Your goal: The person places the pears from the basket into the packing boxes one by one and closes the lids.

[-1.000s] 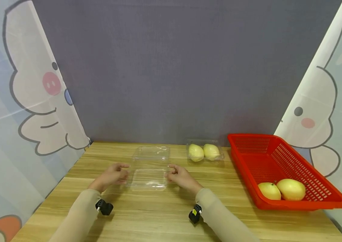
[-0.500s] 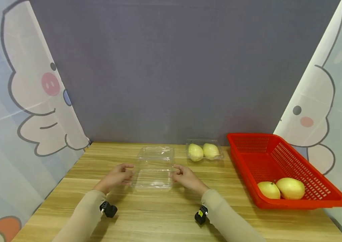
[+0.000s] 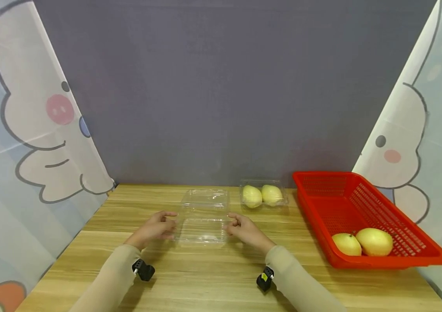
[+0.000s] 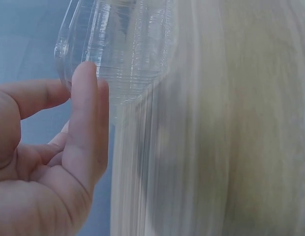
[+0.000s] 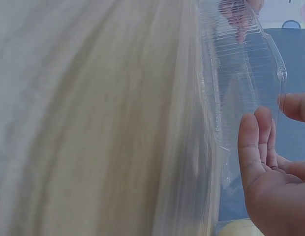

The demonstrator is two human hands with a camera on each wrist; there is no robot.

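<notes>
A clear plastic clamshell box (image 3: 204,225) lies opened out on the wooden table, its two halves one behind the other. My left hand (image 3: 157,229) is at its left side; in the left wrist view, extended fingers (image 4: 85,98) lie against the clear wall, with another digit touching the rim. On the opposite side my right hand (image 3: 244,229) mirrors this, with straight fingers (image 5: 250,142) at the wall and one digit at the rim in the right wrist view. The box spans the gap between both hands.
Behind and to the right stands another clear box (image 3: 285,200) holding two pale yellow fruits (image 3: 252,196). A red perforated basket (image 3: 332,216) occupies the table's right side, with two larger yellow fruits (image 3: 374,242) at its near end. A grey curtain (image 3: 221,95) hangs behind the table.
Both hands and the opened clamshell box have shifted to the right together, more in the first half second than since. The other box and the basket stay in place.
</notes>
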